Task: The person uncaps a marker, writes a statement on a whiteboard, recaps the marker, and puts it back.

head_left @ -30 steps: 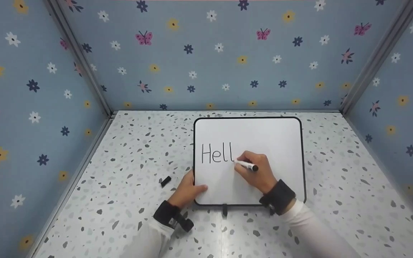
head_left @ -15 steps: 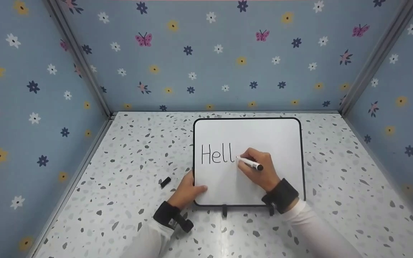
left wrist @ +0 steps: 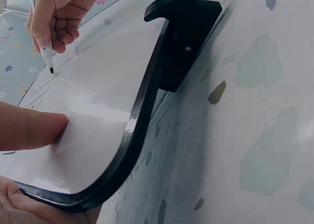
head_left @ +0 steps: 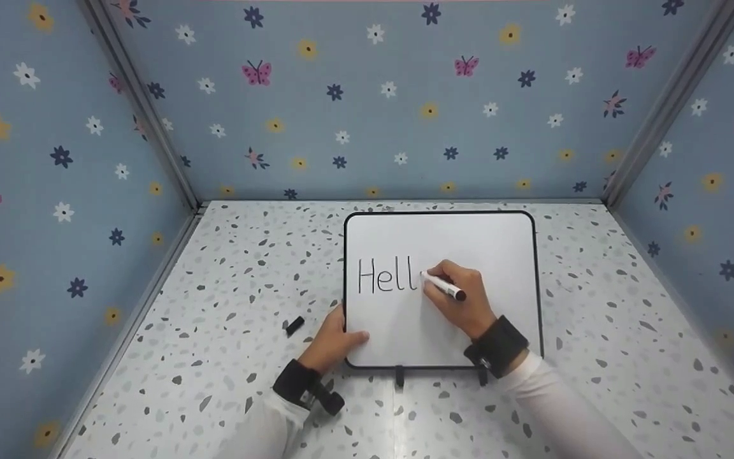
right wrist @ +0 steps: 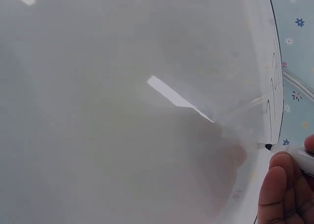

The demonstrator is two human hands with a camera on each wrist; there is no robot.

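Compared with a second ago, I find the right hand (head_left: 462,299) slightly further right, and the marker (head_left: 445,287) in it now points to a spot beside the last letter instead of at its foot. Against the nearer earlier frame, the tip sits a little higher. The black lettering (head_left: 387,276) reads "Hell" in all three head frames, and the left hand (head_left: 329,341) has kept its place.

The marker is over the middle of the whiteboard (head_left: 399,335), clamped between the right thumb and fingers. From my right wrist view, its bare black tip (right wrist: 268,147) is at the board's surface; I cannot confirm contact. The left hand grips the board's lower left edge, with the thumb (left wrist: 44,129) pressed on the face and the other fingers behind the rim, partly hidden.

The board lies on a speckled table (head_left: 227,287), and two black feet (head_left: 399,375) project from its lower edge. A small black cap (head_left: 295,326) rests just left of the left hand. Flowered walls (head_left: 399,137) close in the table. Obstruction noted: the right hand and its black wristband (head_left: 497,347) cover part of the board's right half and lower edge.
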